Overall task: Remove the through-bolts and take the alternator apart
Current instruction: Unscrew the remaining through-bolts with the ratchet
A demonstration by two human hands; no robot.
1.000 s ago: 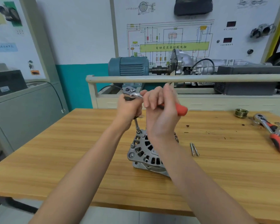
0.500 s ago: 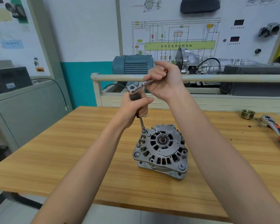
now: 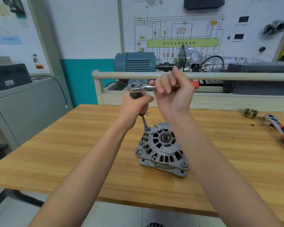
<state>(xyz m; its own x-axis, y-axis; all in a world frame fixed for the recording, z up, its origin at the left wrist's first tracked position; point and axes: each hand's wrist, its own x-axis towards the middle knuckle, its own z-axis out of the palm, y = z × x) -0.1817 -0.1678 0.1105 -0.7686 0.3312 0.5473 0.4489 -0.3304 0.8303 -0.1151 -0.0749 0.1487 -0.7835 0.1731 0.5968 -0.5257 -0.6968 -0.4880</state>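
A grey alternator (image 3: 162, 149) stands on the wooden table (image 3: 72, 145), its bearing face turned up. A ratchet wrench (image 3: 138, 87) with a red handle sits on a long extension bar (image 3: 145, 122) whose socket meets a through-bolt at the alternator's upper left edge. My left hand (image 3: 134, 104) grips the black upper part of the extension just under the ratchet head. My right hand (image 3: 172, 90) holds the ratchet handle, which points to the right; the red handle tip shows past my fingers.
A brass-coloured pulley (image 3: 250, 112) and a second red-handled ratchet (image 3: 279, 128) lie at the table's right end. Behind the table a beige rail (image 3: 236, 76) fronts a bench with a blue motor (image 3: 134, 61). A grey cabinet (image 3: 23, 108) stands to the left.
My right hand has swung the ratchet handle round from the far side to point right. My left hand stays on the extension. The alternator has not moved.
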